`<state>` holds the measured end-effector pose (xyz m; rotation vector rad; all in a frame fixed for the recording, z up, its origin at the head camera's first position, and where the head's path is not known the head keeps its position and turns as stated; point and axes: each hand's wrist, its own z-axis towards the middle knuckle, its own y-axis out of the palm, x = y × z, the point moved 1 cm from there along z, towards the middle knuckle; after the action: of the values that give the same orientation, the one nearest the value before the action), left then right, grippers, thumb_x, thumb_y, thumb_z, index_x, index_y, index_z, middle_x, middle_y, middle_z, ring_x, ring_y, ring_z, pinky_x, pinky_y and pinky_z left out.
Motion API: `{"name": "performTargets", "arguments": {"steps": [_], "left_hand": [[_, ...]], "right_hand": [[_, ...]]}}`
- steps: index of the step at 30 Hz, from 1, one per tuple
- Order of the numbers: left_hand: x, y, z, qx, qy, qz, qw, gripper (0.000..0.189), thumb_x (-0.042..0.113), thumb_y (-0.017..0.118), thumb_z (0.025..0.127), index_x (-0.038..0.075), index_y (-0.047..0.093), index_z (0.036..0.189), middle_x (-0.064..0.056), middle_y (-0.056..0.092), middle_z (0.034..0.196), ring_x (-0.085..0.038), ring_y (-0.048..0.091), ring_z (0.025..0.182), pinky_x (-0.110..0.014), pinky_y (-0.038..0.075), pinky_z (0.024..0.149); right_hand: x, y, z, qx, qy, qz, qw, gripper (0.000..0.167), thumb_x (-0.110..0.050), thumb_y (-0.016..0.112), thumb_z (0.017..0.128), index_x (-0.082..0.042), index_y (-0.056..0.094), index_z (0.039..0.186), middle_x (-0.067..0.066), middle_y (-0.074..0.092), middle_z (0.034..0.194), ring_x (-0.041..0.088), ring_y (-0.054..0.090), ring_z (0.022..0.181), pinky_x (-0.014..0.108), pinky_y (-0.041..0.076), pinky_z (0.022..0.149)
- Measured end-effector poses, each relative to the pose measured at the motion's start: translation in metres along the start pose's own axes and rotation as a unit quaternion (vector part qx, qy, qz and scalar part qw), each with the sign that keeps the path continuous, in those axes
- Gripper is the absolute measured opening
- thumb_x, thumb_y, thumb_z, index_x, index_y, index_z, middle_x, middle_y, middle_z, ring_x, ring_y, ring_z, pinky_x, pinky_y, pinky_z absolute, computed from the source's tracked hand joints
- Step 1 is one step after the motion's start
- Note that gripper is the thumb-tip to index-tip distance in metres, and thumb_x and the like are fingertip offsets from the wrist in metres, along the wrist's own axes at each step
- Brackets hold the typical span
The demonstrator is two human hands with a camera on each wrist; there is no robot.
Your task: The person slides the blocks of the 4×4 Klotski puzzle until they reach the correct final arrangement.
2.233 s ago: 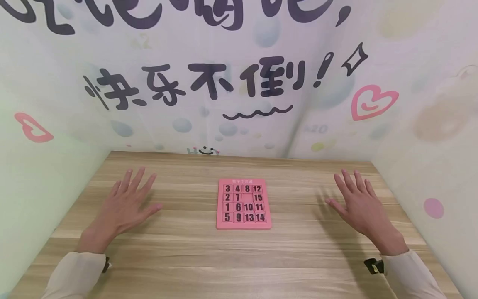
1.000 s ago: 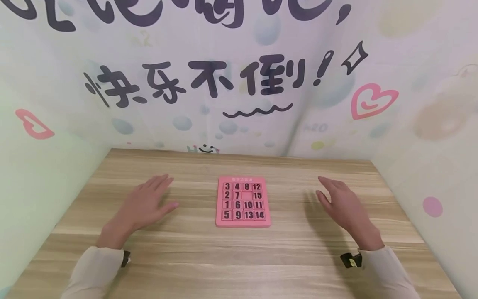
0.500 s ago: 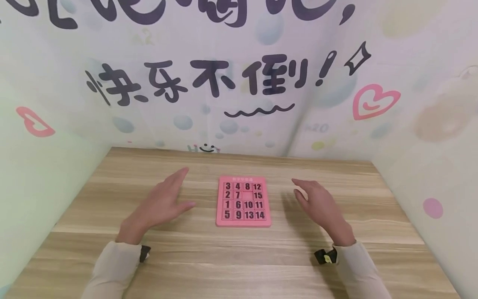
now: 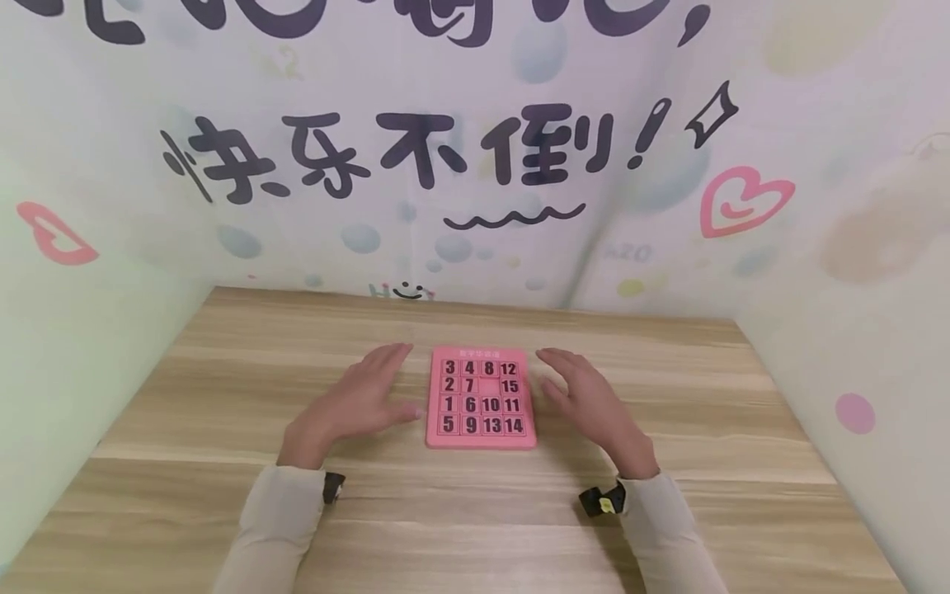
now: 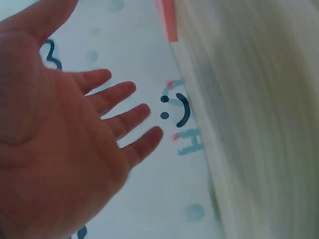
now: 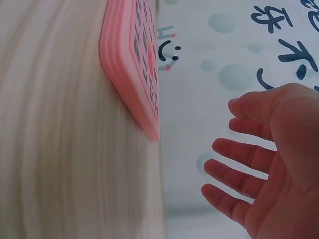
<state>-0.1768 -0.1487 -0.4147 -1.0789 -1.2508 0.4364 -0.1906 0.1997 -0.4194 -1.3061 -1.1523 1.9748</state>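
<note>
A pink number slide puzzle [image 4: 481, 439] lies flat on the table, its numbered tiles set in a square grid with one gap in the second row. Just left of it, my left hand [image 4: 355, 400] is held with straight, spread fingers, the thumb near the puzzle's left edge. My right hand [image 4: 594, 404] stands close to the other side, its fingers relaxed and slightly bent. Both palms face inward. In the right wrist view, a gap shows between that hand and the puzzle's pink side [image 6: 122, 64]. Neither hand holds anything.
The wood-grain table [image 4: 460, 528] meets a white printed backdrop [image 4: 416, 74] with black lettering behind the puzzle. Pale side walls [image 4: 876, 313] rise at left and right. A dark wristband [image 4: 604, 500] shows at the right cuff, another strap [image 4: 333, 487] at the left.
Both hands have moved inward from the sides of the table toward the puzzle, turning from palms down to palms facing each other. The puzzle has stayed in place.
</note>
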Motion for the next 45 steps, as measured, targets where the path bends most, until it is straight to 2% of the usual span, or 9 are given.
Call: {"name": "performTargets", "arguments": {"steps": [5, 12, 17, 24, 31, 39, 45], "left_hand": [[0.002, 0.006, 0.004, -0.037, -0.007, -0.029, 0.9988, 0.111, 0.046, 0.076, 0.093, 0.003, 0.007, 0.168, -0.022, 0.005, 0.176, -0.047, 0.007, 0.161, -0.07, 0.012, 0.127], [0.003, 0.017, 0.017, -0.076, -0.021, -0.046, 0.9958, 0.115, 0.049, 0.078, 0.088, 0.006, 0.007, 0.169, -0.019, 0.007, 0.176, -0.044, 0.009, 0.162, -0.068, 0.013, 0.128], [0.004, 0.023, 0.018, -0.095, -0.034, -0.038, 0.9941, 0.119, 0.047, 0.082, 0.085, 0.007, 0.008, 0.169, -0.017, 0.007, 0.177, -0.044, 0.009, 0.163, -0.069, 0.011, 0.128], [0.007, 0.023, 0.014, -0.105, -0.024, -0.021, 0.9939, 0.114, 0.046, 0.08, 0.089, 0.004, 0.009, 0.168, -0.017, 0.006, 0.177, -0.046, 0.006, 0.162, -0.069, 0.009, 0.128], [0.01, 0.025, 0.019, -0.107, -0.026, -0.011, 0.9939, 0.104, 0.047, 0.072, 0.094, 0.007, 0.011, 0.169, -0.012, 0.007, 0.178, -0.045, 0.004, 0.162, -0.066, 0.008, 0.129], [0.012, 0.028, 0.018, -0.117, -0.044, 0.005, 0.9922, 0.103, 0.043, 0.075, 0.094, 0.01, 0.014, 0.169, -0.007, 0.006, 0.178, -0.045, 0.001, 0.162, -0.065, 0.007, 0.13], [0.016, 0.031, 0.019, -0.11, -0.037, 0.019, 0.993, 0.095, 0.043, 0.074, 0.096, 0.015, 0.02, 0.168, -0.005, 0.011, 0.177, -0.046, 0.002, 0.162, -0.065, 0.01, 0.13]], "right_hand": [[-0.005, 0.012, 0.013, -0.003, 0.003, 0.026, 0.9997, 0.046, -0.017, 0.061, 0.106, 0.001, 0.056, 0.148, 0.024, 0.054, 0.153, 0.045, 0.048, 0.145, 0.061, 0.039, 0.121], [-0.011, 0.026, 0.023, -0.031, -0.023, 0.008, 0.9992, 0.046, -0.019, 0.057, 0.107, 0.001, 0.055, 0.149, 0.026, 0.051, 0.155, 0.046, 0.046, 0.146, 0.06, 0.035, 0.124], [-0.016, 0.032, 0.02, -0.041, -0.036, -0.01, 0.9985, 0.049, -0.02, 0.061, 0.105, 0.001, 0.055, 0.149, 0.025, 0.049, 0.158, 0.044, 0.046, 0.147, 0.057, 0.036, 0.124], [-0.026, 0.035, 0.019, -0.031, -0.054, -0.029, 0.9976, 0.049, -0.023, 0.064, 0.105, -0.003, 0.056, 0.149, 0.022, 0.049, 0.159, 0.041, 0.044, 0.149, 0.056, 0.036, 0.124], [-0.032, 0.033, 0.019, -0.029, -0.069, -0.024, 0.9969, 0.048, -0.028, 0.061, 0.107, -0.003, 0.058, 0.148, 0.02, 0.053, 0.156, 0.04, 0.047, 0.148, 0.055, 0.036, 0.125], [-0.045, 0.039, 0.018, -0.084, -0.089, -0.036, 0.9918, 0.049, -0.027, 0.061, 0.106, -0.007, 0.056, 0.151, 0.015, 0.055, 0.157, 0.042, 0.042, 0.151, 0.059, 0.033, 0.125], [-0.046, 0.045, 0.015, -0.117, -0.07, -0.061, 0.9888, 0.055, -0.032, 0.061, 0.106, -0.011, 0.05, 0.156, 0.01, 0.046, 0.164, 0.039, 0.036, 0.155, 0.063, 0.033, 0.124]]}}
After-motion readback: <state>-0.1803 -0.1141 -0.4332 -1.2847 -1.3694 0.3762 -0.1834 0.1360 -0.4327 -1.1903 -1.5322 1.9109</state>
